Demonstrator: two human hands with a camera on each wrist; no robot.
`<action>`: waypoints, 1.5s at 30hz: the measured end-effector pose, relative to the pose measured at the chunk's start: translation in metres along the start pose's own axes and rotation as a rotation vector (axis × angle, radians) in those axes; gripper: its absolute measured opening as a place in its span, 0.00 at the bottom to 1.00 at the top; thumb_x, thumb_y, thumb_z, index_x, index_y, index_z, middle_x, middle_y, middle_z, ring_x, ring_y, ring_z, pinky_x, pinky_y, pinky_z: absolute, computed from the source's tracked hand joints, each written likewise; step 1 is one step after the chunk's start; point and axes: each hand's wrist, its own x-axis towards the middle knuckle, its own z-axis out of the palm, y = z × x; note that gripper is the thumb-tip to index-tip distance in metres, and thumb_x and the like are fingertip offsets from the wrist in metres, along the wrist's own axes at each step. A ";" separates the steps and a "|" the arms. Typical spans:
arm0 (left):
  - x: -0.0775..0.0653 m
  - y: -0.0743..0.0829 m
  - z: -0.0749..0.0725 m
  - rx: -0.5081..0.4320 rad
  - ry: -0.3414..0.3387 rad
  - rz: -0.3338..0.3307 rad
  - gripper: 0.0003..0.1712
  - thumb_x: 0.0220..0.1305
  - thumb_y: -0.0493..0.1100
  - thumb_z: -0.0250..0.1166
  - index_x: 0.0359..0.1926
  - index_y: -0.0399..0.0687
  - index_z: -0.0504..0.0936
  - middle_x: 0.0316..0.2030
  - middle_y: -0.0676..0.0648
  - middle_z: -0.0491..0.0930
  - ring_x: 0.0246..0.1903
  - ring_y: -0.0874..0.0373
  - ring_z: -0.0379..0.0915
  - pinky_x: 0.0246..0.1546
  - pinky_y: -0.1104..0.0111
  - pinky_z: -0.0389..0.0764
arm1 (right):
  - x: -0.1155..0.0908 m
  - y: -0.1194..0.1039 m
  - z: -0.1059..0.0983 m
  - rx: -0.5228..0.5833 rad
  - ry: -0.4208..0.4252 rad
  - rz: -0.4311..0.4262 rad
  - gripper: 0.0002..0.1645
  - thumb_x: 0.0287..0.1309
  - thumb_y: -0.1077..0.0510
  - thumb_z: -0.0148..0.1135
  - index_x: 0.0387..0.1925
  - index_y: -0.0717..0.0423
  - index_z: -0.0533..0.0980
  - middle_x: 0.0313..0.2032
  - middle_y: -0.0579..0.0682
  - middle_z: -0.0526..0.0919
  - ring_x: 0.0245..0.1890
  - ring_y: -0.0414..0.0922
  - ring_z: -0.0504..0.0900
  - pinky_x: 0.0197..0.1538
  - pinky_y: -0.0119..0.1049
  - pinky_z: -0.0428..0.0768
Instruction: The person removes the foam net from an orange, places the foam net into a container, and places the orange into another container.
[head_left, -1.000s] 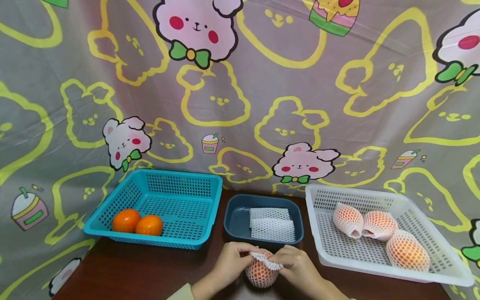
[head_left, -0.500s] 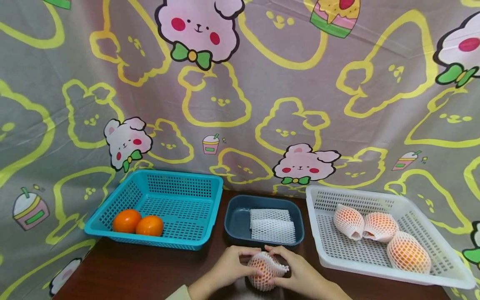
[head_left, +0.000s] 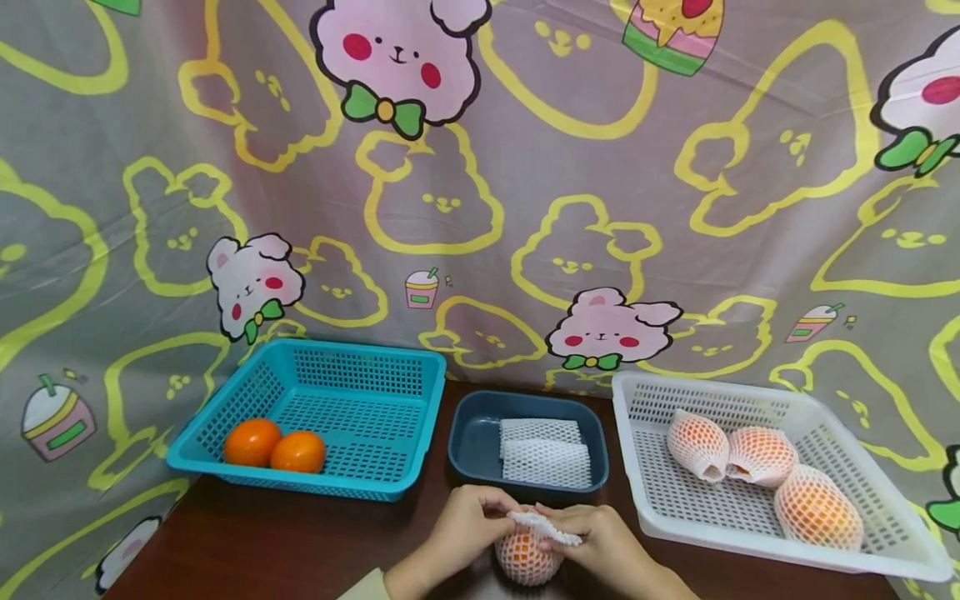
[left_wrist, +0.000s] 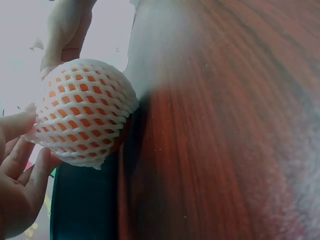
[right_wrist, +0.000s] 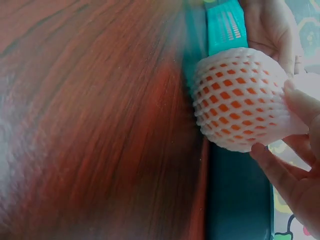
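Note:
An orange in a white foam fruit net point(head_left: 527, 562) stands on the dark wooden table in front of me. My left hand point(head_left: 468, 525) pinches the net's gathered top edge from the left. From the other side my right hand point(head_left: 603, 542) grips the same edge between thumb and fingers. The net covers most of the fruit point(left_wrist: 82, 112) in the left wrist view, with orange peel showing through its mesh. In the right wrist view, right-hand fingertips point(right_wrist: 260, 152) touch the netted orange point(right_wrist: 237, 100) near the net's bunched end.
Behind the hands, a dark blue tray point(head_left: 472, 471) holds flat foam nets point(head_left: 546, 462). At left, a turquoise basket point(head_left: 401, 479) contains two bare oranges point(head_left: 298, 452). A white basket point(head_left: 701, 533) on the right holds three netted oranges point(head_left: 819, 508). A patterned curtain point(head_left: 465, 275) hangs behind.
Half a second ago both hands cupped the orange's sides, with the net's edge slanting to the right. Now the fingers are back at the top, pinching the net's edge.

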 end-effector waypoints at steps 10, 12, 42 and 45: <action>0.000 0.001 0.000 -0.007 0.005 0.016 0.09 0.51 0.28 0.74 0.32 0.45 0.91 0.32 0.57 0.87 0.33 0.69 0.79 0.34 0.74 0.81 | -0.001 -0.001 0.004 -0.139 0.152 -0.181 0.07 0.59 0.60 0.74 0.38 0.59 0.90 0.36 0.49 0.90 0.35 0.41 0.89 0.40 0.27 0.83; 0.000 -0.002 0.001 -0.027 -0.014 0.016 0.09 0.52 0.30 0.76 0.35 0.44 0.91 0.38 0.52 0.87 0.40 0.66 0.80 0.38 0.73 0.82 | -0.002 -0.001 0.005 -0.159 0.163 -0.213 0.10 0.66 0.56 0.70 0.39 0.59 0.89 0.36 0.50 0.90 0.35 0.43 0.89 0.41 0.27 0.83; -0.004 0.005 0.003 0.000 -0.017 -0.010 0.10 0.50 0.27 0.72 0.27 0.46 0.89 0.29 0.57 0.86 0.31 0.70 0.77 0.32 0.74 0.79 | -0.004 -0.001 0.002 -0.109 0.100 -0.164 0.10 0.62 0.56 0.72 0.39 0.60 0.89 0.38 0.53 0.90 0.36 0.43 0.89 0.40 0.26 0.83; -0.003 0.006 0.003 0.000 0.001 -0.007 0.12 0.50 0.25 0.69 0.27 0.47 0.88 0.28 0.56 0.86 0.30 0.70 0.76 0.30 0.75 0.79 | -0.004 0.000 0.005 -0.122 0.138 -0.182 0.13 0.68 0.55 0.67 0.38 0.61 0.89 0.36 0.52 0.90 0.35 0.42 0.89 0.39 0.26 0.83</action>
